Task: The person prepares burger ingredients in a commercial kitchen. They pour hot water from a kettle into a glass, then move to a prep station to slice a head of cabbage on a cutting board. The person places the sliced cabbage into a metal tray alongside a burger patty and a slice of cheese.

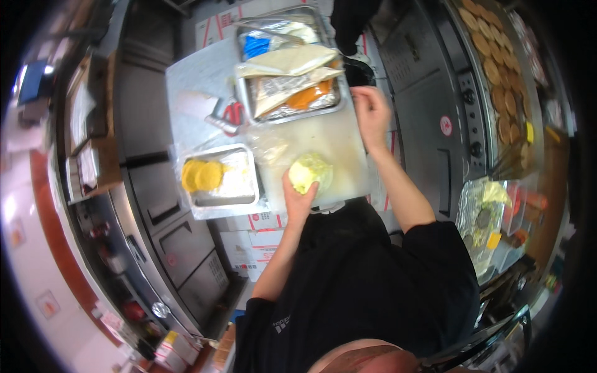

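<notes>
My left hand grips a pale green lettuce or cabbage head over the white cutting board. My right hand is raised beside the board's right edge, fingers curled; nothing shows in it. Behind the board stands a metal tray with piping bags, one holding orange filling. Clear plastic film lies left of the lettuce or cabbage. Further left, a smaller metal tray holds yellow round patties.
Red-handled scissors lie on the metal table. Another person's leg is beyond the tray. At right, a steel appliance stands below a counter with many round buns and a tray of food scraps.
</notes>
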The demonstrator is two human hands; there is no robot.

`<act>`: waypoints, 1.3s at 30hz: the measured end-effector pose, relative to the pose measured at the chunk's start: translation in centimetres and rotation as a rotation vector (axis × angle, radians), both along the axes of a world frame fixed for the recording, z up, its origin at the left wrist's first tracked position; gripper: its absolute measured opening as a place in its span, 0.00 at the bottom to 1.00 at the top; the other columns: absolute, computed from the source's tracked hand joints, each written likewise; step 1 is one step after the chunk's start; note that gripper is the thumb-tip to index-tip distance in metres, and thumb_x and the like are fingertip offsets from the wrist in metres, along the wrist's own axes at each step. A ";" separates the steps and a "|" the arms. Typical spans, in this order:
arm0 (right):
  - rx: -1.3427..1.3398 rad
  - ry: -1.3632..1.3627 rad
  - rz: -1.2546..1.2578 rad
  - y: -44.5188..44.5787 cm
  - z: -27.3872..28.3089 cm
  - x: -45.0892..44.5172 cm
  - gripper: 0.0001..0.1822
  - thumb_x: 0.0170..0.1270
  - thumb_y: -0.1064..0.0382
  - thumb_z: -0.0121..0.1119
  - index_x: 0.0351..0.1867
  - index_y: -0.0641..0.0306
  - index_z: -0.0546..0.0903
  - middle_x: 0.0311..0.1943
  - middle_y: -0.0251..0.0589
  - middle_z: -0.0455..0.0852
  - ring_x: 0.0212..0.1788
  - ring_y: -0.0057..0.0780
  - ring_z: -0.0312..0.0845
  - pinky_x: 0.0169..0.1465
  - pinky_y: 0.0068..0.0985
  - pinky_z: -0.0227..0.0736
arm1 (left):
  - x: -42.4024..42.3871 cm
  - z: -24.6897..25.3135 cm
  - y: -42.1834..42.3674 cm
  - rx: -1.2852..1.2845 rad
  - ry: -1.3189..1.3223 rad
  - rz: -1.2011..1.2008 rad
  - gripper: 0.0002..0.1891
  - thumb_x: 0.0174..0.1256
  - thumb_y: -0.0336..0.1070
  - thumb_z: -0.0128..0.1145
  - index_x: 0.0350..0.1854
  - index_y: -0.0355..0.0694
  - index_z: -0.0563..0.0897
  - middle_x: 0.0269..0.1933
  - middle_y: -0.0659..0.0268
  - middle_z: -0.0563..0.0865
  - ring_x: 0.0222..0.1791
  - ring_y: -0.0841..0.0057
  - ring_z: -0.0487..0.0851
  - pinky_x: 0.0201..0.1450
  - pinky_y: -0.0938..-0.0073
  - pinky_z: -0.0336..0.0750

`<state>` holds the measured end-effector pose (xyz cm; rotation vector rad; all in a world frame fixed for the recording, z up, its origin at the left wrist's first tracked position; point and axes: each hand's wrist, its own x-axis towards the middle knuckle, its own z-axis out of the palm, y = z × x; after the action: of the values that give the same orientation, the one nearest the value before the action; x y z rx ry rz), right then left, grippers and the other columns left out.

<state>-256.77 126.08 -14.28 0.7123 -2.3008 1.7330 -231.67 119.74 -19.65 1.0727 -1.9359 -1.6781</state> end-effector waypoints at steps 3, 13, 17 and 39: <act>0.287 -0.423 -0.410 12.4 -13.4 -2.3 0.06 0.62 0.68 0.52 0.37 0.64 0.80 0.32 0.35 0.83 0.34 0.22 0.76 0.38 0.21 0.71 | -0.4 1.2 -0.2 0.027 -0.066 -0.018 0.38 0.49 0.34 0.67 0.62 0.32 0.61 0.53 0.53 0.72 0.54 0.67 0.72 0.57 0.70 0.67; -0.242 -1.811 -0.144 16.3 -32.1 5.7 0.15 0.50 0.71 0.49 0.41 0.56 0.75 0.25 0.33 0.73 0.25 0.24 0.68 0.31 0.25 0.65 | -1.0 1.9 0.0 0.006 -0.168 0.103 0.35 0.57 0.43 0.61 0.63 0.33 0.60 0.55 0.55 0.72 0.54 0.68 0.71 0.58 0.70 0.66; -0.418 -1.903 -0.105 15.7 -32.8 5.3 0.13 0.44 0.76 0.46 0.32 0.54 0.69 0.16 0.30 0.65 0.14 0.22 0.57 0.21 0.21 0.56 | -0.9 1.7 0.8 0.043 -0.172 0.192 0.33 0.60 0.43 0.59 0.63 0.34 0.60 0.55 0.56 0.71 0.54 0.69 0.71 0.57 0.70 0.66; -0.401 -1.963 -0.179 15.0 -35.9 4.8 0.05 0.46 0.74 0.46 0.19 0.59 0.68 0.16 0.37 0.67 0.15 0.27 0.61 0.27 0.28 0.65 | -2.7 2.1 2.3 0.015 -0.166 0.340 0.30 0.61 0.42 0.58 0.61 0.33 0.63 0.52 0.56 0.74 0.50 0.71 0.73 0.53 0.72 0.68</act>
<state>-251.92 141.11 -50.17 -2.0675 -1.9746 3.0812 -234.40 122.06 -17.57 1.4924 -1.7151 -1.4580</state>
